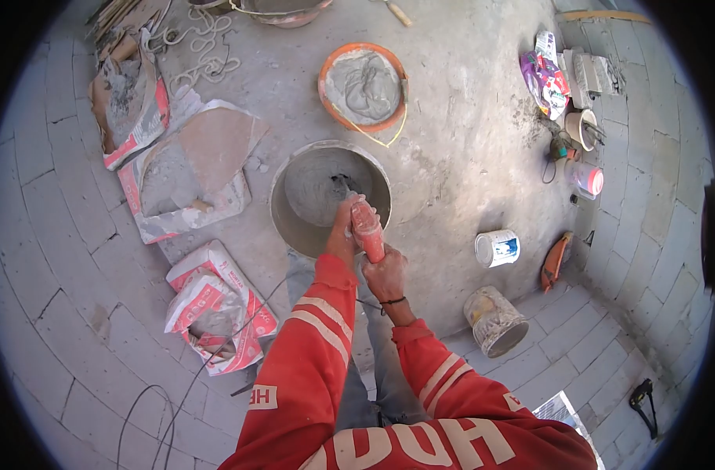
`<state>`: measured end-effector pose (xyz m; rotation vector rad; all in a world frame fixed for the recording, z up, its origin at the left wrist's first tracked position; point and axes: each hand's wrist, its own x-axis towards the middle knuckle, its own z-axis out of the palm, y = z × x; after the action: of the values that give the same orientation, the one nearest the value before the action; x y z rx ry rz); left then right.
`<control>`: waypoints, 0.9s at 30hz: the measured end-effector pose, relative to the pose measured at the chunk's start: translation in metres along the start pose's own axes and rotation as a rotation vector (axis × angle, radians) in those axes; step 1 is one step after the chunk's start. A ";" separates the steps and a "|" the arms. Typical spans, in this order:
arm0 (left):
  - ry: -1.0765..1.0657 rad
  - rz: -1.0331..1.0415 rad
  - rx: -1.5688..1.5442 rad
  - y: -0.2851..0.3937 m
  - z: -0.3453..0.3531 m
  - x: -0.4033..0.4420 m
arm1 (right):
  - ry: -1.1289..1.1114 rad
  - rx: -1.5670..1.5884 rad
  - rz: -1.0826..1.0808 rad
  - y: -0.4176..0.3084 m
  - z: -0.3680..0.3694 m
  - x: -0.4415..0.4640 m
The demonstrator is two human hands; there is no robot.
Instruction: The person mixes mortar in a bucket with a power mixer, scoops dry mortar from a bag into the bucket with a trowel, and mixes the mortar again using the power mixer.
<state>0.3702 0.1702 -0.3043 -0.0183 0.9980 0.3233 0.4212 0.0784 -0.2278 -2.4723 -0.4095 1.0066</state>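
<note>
A red power drill [367,227] points down into a large round bucket [382,176] that stands in front of me. Grey wet mortar [310,184] lies in the bucket, and the drill's lower end meets it at a dark, stirred spot. My left hand [344,227] is wrapped round the front of the drill, above the bucket. Closer to my body, my right hand [387,280] grips the rear of the drill. The tool's tip is hidden in the mortar.
An orange bucket [400,74] of mortar stands beyond. Torn cement bags [236,196] and a red-white bag [255,301] lie left. A white tub [497,248] and a dirty bucket [494,321] lie right. A thin cable [189,392] trails at lower left.
</note>
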 end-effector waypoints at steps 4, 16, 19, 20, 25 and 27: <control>0.033 0.002 0.038 0.014 0.021 -0.015 | -0.006 0.042 -0.072 0.002 0.000 0.010; -0.052 0.445 0.510 0.033 -0.028 -0.032 | -0.150 0.091 -0.099 -0.017 0.036 0.008; 0.094 0.164 0.055 0.032 -0.049 -0.026 | -0.195 0.058 -0.152 -0.013 0.039 -0.004; 0.159 0.071 -0.074 0.032 -0.054 -0.021 | -0.196 0.023 -0.142 -0.011 0.038 -0.008; 0.195 -0.137 -0.208 0.005 -0.039 -0.010 | -0.167 -0.148 -0.032 0.001 0.013 -0.022; 0.076 -0.021 -0.139 -0.011 -0.029 -0.016 | -0.096 -0.091 -0.032 0.002 0.004 -0.022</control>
<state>0.3411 0.1506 -0.3083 -0.1675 1.0480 0.3743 0.4034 0.0680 -0.2182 -2.4956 -0.5356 1.1201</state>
